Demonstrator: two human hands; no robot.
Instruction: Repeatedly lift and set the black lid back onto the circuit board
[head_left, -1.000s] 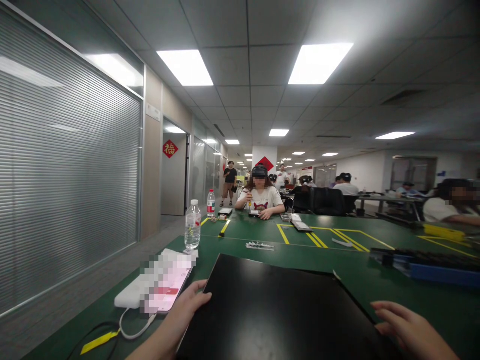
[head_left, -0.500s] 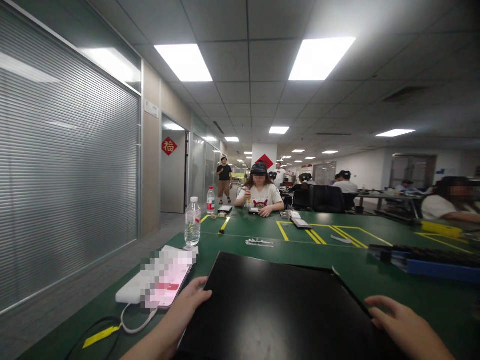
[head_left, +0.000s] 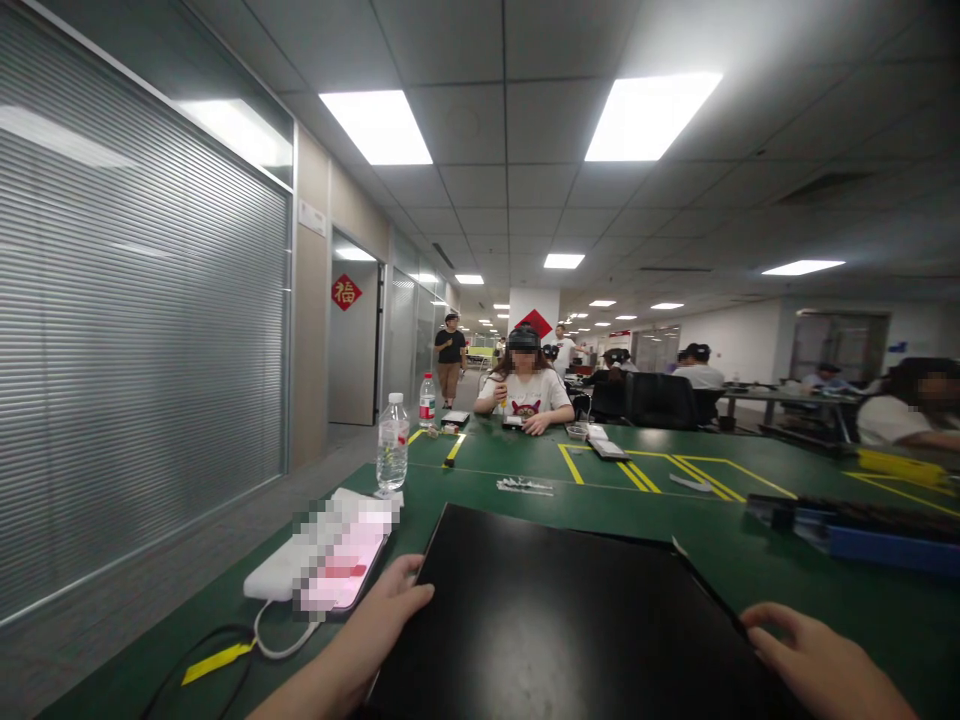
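A wide, flat black panel (head_left: 570, 610) with a glossy face, perhaps a display screen, fills the lower middle of the view. My left hand (head_left: 401, 590) grips its left edge, thumb on the face and the other fingers partly hidden behind it. On the opposite side, my right hand (head_left: 795, 635) has its fingers curled at the right edge; their tips are partly out of sight. Close to my left hand lie a phone with a pink screen (head_left: 352, 575) and a white block (head_left: 281, 565), with a white cable (head_left: 281, 650) beside them.
The green table (head_left: 465, 485) bears yellow tape lines. A clear water bottle (head_left: 392, 450) and a red-capped bottle (head_left: 427, 400) stand at the left. A blue tray (head_left: 892, 548) of dark parts lies at the right. Across the table sits a person (head_left: 525, 395) holding a small tool.
The whole view has shifted slightly to the right. Both hands keep the same hold on the black panel.
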